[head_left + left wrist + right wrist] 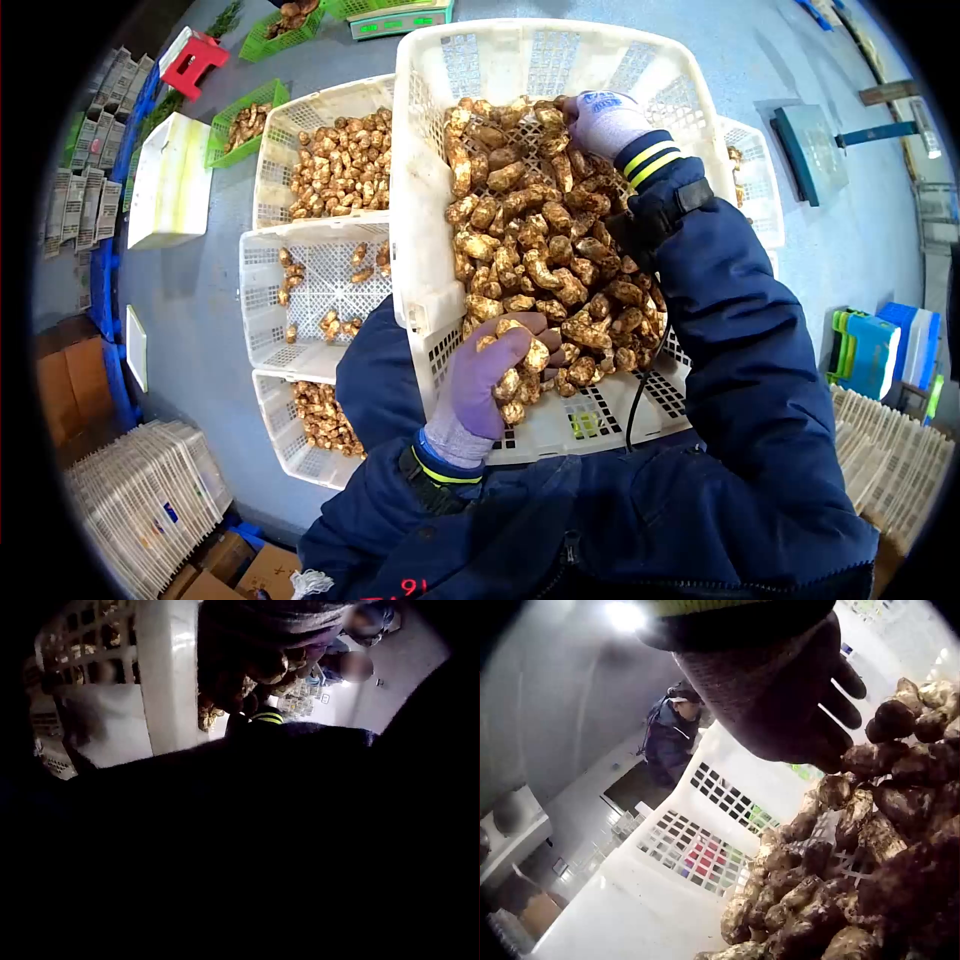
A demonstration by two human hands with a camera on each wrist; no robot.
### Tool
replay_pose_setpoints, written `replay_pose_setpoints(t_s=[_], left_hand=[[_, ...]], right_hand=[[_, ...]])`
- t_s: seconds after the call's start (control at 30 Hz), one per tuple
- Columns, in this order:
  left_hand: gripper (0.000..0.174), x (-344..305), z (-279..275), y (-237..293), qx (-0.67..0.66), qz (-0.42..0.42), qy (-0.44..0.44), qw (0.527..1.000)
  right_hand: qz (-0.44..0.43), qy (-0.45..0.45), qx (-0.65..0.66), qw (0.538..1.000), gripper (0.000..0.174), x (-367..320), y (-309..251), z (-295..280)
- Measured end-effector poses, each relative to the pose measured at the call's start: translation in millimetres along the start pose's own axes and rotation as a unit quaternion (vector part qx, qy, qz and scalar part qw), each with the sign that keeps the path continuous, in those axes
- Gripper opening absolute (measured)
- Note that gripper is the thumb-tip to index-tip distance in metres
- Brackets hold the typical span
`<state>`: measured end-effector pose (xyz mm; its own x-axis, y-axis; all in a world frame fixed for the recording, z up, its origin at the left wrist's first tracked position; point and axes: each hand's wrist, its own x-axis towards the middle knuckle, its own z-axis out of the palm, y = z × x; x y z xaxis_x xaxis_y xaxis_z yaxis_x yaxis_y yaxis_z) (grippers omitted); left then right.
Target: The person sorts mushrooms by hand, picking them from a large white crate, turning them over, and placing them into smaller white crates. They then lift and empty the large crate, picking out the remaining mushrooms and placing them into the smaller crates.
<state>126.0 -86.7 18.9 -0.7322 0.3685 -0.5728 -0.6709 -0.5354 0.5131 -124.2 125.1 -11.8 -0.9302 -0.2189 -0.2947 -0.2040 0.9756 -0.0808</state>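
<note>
A large white plastic crate (425, 200) in front of the body holds a heap of knobbly brown-and-cream mushrooms (540, 235). Near the crate's front left corner, my left hand (475, 375) in a purple glove grips several mushrooms (515, 385), its fingers curled round them. At the far right of the heap is my gloved right hand (607, 122), its fingertips down at the mushrooms. In the right wrist view that hand (780, 697) has extended, slightly spread fingers, close over the mushrooms (900, 814). The left wrist view is mostly covered by dark sleeve.
Left of the big crate stand more white crates: one full of mushrooms (345, 165), one with a few (315, 295). Also there are a green basket (215, 140), a foam box (170, 180) and a red stool (195, 65). Another person (671, 735) is beyond the crate.
</note>
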Motion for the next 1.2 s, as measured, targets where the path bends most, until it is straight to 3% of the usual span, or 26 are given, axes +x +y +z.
replay_pose_setpoints(t_s=[0.1,0.17,0.23,0.27,0.3,0.33,0.43,0.5,0.57,0.6,0.7,0.77,0.83,0.9,1.1,1.17,1.2], left_hand=[[0.04,1,0,0,-0.033,-0.011,-0.008,0.999],[0.04,2,1,0,-0.027,-0.02,0.003,0.999],[0.04,1,4,2,-0.028,-0.029,0.0,0.999],[0.04,2,3,1,-0.037,-0.034,-0.001,0.999],[0.04,3,2,1,-0.047,-0.039,-0.003,0.998],[0.041,3,2,1,-0.037,-0.023,-0.005,0.999],[0.042,2,5,0,-0.027,-0.022,0.017,0.999],[0.041,2,5,0,-0.015,-0.016,0.002,1.0],[0.04,2,3,-2,-0.017,-0.024,0.002,1.0],[0.04,2,3,-3,-0.018,-0.023,0.002,1.0],[0.04,2,3,-5,-0.016,-0.022,0.003,1.0],[0.04,3,3,-4,-0.007,-0.024,0.003,1.0],[0.042,4,0,-3,-0.012,-0.024,-0.011,1.0],[0.043,3,6,1,-0.037,-0.036,0.002,0.999],[0.045,6,4,-1,-0.107,-0.02,-0.028,0.994],[0.044,6,1,-2,-0.108,-0.014,-0.046,0.993],[0.043,5,-1,-2,-0.107,-0.013,-0.061,0.992]], right_hand=[[0.006,0.004,-0.019,1.0,0.028,-2,-23,-10],[-0.116,0.074,0.078,0.987,0.035,-4,-53,-4],[-0.268,0.109,0.035,0.957,0.043,15,-77,28],[-0.25,0.075,0.034,0.965,0.039,20,-90,47],[-0.238,0.11,0.093,0.96,0.036,15,-98,60],[-0.233,0.068,0.082,0.967,0.036,15,-97,67],[-0.203,-0.075,-0.021,0.976,0.03,-12,-83,29],[-0.232,-0.109,0.022,0.966,0.029,-21,-50,21],[-0.22,-0.206,-0.049,0.952,0.028,-25,-34,1],[-0.219,-0.182,-0.061,0.957,0.024,-31,-29,-11],[-0.075,-0.136,-0.057,0.986,0.021,-28,-31,-32],[-0.12,0.022,0.03,0.992,0.027,-17,-45,-16],[-0.207,-0.035,0.058,0.976,0.036,-7,-74,-6],[-0.246,-0.004,-0.007,0.969,0.041,20,-90,41],[-0.141,0.063,-0.044,0.987,0.031,22,-96,51],[-0.152,0.049,0.088,0.983,0.037,18,-79,41],[-0.144,0.02,0.28,0.949,0.038,15,-67,42]])
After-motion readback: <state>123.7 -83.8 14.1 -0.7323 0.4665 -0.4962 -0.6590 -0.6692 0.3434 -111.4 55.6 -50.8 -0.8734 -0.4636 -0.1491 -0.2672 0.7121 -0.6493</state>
